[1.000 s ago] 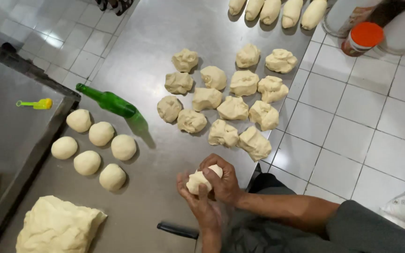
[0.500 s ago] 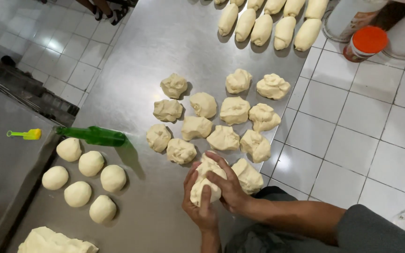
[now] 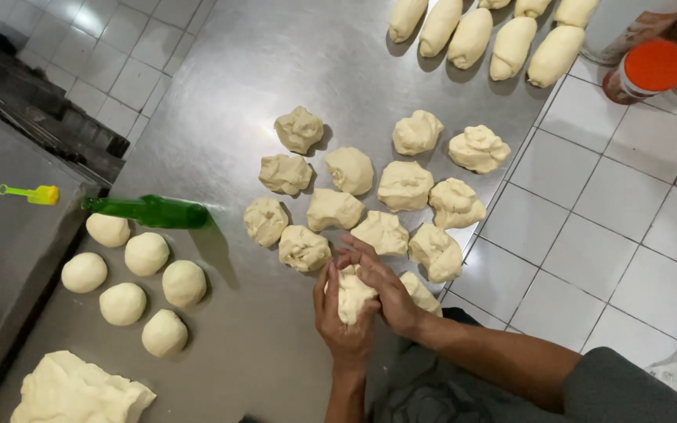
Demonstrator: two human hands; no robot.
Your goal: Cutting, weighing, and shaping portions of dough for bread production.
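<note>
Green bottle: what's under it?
The green bottle lies on its side on the steel table, casting a shadow beside the smooth dough balls. The contact patch underneath is hidden.

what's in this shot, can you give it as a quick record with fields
surface: steel worktop beside white floor tiles
left hand: cupped under a dough piece
right hand: folded over the same piece
rough dough lumps: cluster just past the hands
smooth dough balls: six, to the left
green bottle: lying on its side by the balls
dough logs: row at the far edge
large dough mass: near left corner
orange-lidded jar: on the tiles, far right
</note>
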